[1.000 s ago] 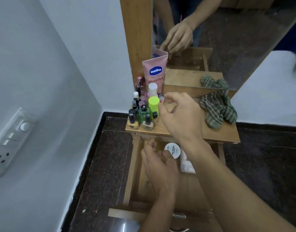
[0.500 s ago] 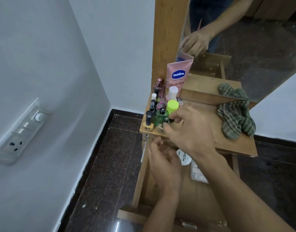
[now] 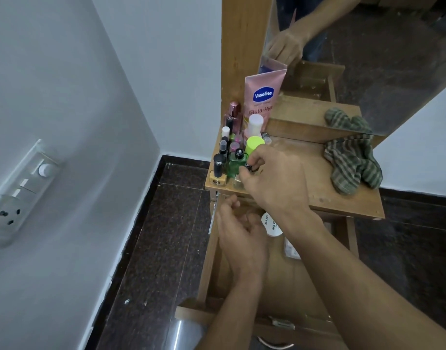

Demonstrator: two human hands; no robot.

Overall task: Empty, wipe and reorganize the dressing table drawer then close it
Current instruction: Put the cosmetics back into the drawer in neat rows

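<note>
Below the tabletop (image 3: 318,195), the dressing table drawer (image 3: 287,281) is pulled fully out, and a round white tub (image 3: 272,224) printed "ZUDIO" and "NAIL PO…" is seen lying in it beside a white packet (image 3: 291,248) whose print cannot be read. The left hand (image 3: 242,238) is held inside the drawer with its fingers loosely curled; whether anything is gripped cannot be told. The right hand (image 3: 277,183) is set over the tabletop's front left corner, its thumb and fingertips pinched narrowly on the black cap of a small bottle (image 3: 248,168) beside a green bottle (image 3: 235,164). Behind these, a pink tube (image 3: 263,97) reading "Vaseline" and "Gluta-Hya" is stood against the mirror frame (image 3: 244,46). A striped green cloth (image 3: 353,165) is left crumpled at the tabletop's right.
</note>
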